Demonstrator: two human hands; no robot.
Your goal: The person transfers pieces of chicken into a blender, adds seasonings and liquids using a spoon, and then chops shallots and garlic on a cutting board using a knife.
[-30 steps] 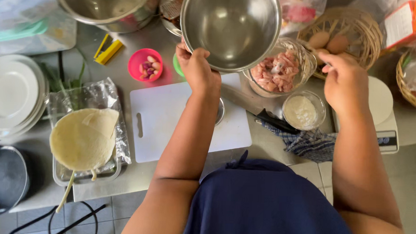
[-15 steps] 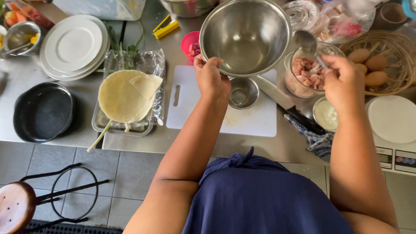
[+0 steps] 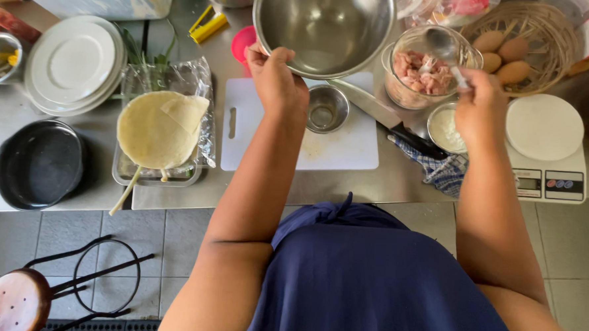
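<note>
Now – L hand [image 3: 276,79] grips 1 steel bowl [image 3: 327,28]; R hand [image 3: 480,107] – 1 spoon [image 3: 443,49].

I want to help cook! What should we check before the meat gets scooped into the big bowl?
1. Left hand grips the big steel bowl rim: ok.
2. Right hand holds the spoon: ok.
3. Spoon over the glass bowl of meat: ok.
4. Big bowl looks empty: ok.
5. Meat on the spoon: cannot tell.
6. Knife lies clear of both hands: not ok, it sits just below them.
</note>
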